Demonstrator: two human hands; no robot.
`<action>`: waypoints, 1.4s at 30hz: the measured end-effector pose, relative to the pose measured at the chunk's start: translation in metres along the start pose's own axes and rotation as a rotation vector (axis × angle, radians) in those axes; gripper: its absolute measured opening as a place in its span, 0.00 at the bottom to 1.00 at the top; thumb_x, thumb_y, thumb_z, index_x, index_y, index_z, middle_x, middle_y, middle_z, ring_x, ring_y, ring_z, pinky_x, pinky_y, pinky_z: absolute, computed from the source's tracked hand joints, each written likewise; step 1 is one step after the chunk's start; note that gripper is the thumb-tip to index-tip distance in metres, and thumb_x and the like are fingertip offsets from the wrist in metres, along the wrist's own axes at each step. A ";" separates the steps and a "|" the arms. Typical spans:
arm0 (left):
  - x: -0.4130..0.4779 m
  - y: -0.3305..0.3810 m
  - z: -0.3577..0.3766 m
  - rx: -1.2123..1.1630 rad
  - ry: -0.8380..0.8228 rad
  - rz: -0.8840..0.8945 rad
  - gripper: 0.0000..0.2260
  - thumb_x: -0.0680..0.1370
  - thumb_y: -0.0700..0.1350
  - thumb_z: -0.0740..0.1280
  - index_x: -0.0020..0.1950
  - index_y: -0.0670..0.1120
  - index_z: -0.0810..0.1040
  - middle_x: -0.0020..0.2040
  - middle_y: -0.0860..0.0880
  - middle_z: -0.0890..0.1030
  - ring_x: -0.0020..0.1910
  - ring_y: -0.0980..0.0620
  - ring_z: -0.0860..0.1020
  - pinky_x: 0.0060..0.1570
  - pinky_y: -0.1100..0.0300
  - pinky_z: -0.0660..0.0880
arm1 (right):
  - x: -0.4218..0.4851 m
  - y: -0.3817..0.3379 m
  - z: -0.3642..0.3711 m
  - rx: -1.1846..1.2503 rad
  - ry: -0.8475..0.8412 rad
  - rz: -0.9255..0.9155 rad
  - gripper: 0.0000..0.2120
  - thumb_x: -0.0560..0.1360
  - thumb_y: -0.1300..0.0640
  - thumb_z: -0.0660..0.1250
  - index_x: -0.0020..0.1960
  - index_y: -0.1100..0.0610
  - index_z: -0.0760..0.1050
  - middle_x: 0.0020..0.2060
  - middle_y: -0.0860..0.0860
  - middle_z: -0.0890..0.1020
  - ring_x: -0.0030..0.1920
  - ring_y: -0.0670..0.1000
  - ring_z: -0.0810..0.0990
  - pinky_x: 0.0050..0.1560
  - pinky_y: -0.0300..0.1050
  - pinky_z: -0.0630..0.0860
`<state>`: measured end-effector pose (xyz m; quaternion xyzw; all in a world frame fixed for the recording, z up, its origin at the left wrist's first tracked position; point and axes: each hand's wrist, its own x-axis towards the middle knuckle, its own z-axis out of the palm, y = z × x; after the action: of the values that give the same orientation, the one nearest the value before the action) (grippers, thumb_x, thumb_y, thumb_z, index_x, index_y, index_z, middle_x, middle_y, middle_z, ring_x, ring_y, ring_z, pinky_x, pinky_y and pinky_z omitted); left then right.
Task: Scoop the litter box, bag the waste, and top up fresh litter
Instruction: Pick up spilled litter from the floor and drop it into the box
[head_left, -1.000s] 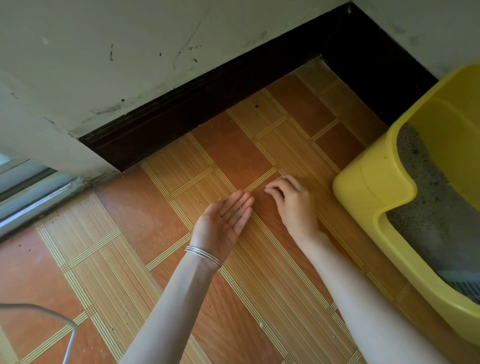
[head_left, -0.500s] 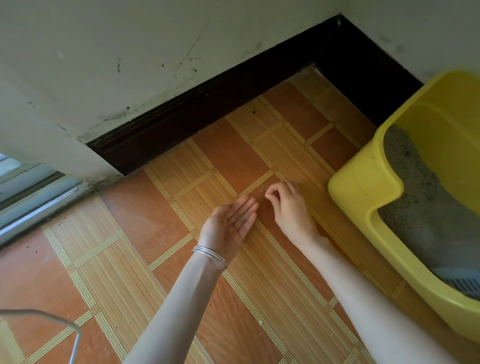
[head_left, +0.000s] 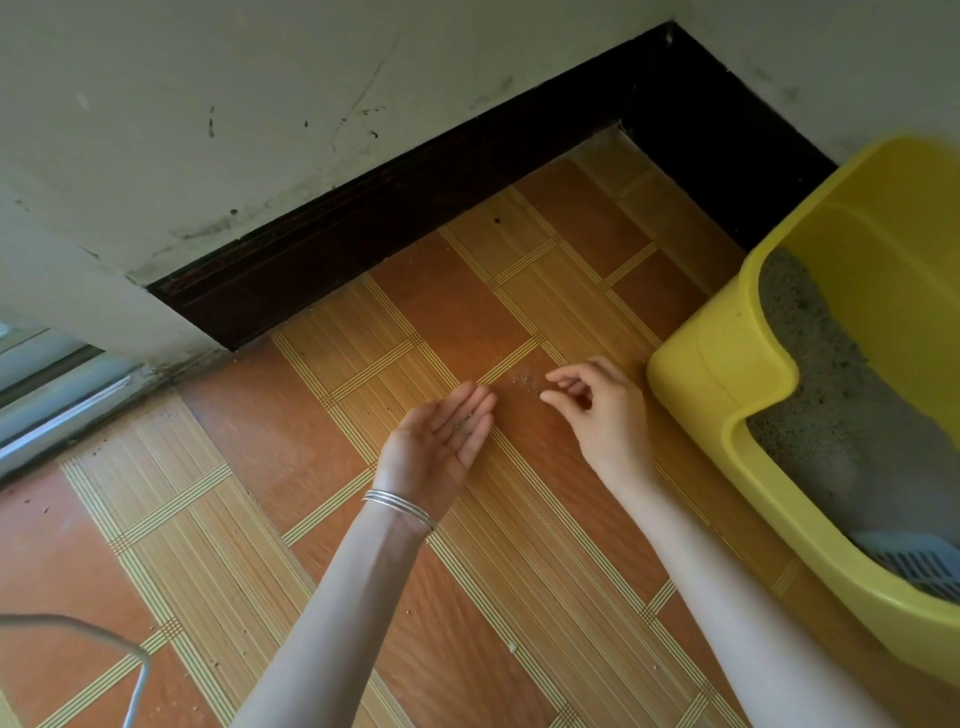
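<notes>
Running off the right edge, the litter box (head_left: 691, 364) is cropped — left hand (head_left: 441, 441) flat, palm-up, bearing grains (head_left: 460, 428); right hand (head_left: 602, 410) fingers (head_left: 571, 371) curled, contents unclear.

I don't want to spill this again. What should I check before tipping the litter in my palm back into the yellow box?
1. Left hand palm up, fingers straight: ok.
2. Granules resting on its fingers: ok.
3. Floor free of stray litter: not ok, a scatter lies ahead of the right hand.
4. Right hand pinching a granule: cannot tell.
5. Litter box open on top, close by on the right: ok.
</notes>
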<state>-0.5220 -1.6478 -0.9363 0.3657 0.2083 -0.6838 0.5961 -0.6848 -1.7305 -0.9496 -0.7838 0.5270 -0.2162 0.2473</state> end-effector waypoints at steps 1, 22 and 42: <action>-0.001 0.003 -0.002 0.001 0.002 0.011 0.17 0.82 0.43 0.52 0.58 0.34 0.76 0.56 0.38 0.81 0.57 0.43 0.79 0.59 0.54 0.74 | 0.002 0.003 0.003 -0.012 -0.020 0.010 0.07 0.69 0.58 0.73 0.47 0.56 0.80 0.43 0.47 0.78 0.40 0.45 0.76 0.41 0.39 0.76; -0.001 0.005 -0.003 0.042 -0.017 0.002 0.18 0.82 0.44 0.52 0.59 0.34 0.76 0.57 0.38 0.81 0.57 0.43 0.79 0.61 0.54 0.73 | 0.007 -0.006 0.031 -0.270 0.028 -0.221 0.06 0.74 0.57 0.64 0.43 0.59 0.76 0.39 0.52 0.79 0.37 0.52 0.78 0.35 0.45 0.75; 0.000 -0.001 0.004 0.036 0.010 -0.026 0.18 0.82 0.42 0.52 0.58 0.33 0.76 0.56 0.37 0.81 0.57 0.42 0.79 0.58 0.53 0.74 | 0.019 -0.011 0.017 -0.183 -0.031 -0.101 0.05 0.68 0.55 0.74 0.43 0.54 0.82 0.40 0.49 0.80 0.43 0.53 0.75 0.42 0.45 0.73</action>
<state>-0.5238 -1.6500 -0.9340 0.3770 0.2040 -0.6933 0.5793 -0.6603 -1.7424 -0.9545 -0.8319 0.5006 -0.1671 0.1717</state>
